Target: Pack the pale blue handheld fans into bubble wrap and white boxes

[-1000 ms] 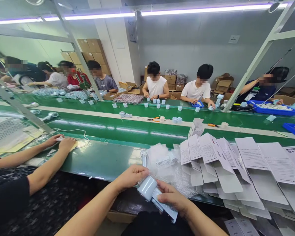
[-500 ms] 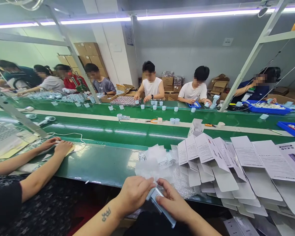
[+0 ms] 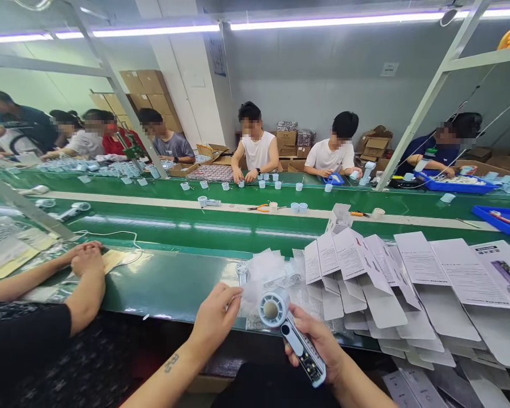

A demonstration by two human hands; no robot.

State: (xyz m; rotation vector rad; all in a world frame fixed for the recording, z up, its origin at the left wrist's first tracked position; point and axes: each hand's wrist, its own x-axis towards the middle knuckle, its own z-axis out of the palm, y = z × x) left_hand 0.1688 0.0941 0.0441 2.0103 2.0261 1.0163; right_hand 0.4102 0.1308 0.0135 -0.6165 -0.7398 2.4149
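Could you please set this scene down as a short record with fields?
Right hand: the right hand grips a light-blue handheld fan by its handle
Fan pose: tilted, round head up and to the left
Left hand: the left hand is apart from that fan; whether it pinches any plastic is unclear
Near bench: clear plastic wrapping, with a second fan beside it
Right side: overlapping white printed cartons
Far side: co-workers seated behind light-blue cups
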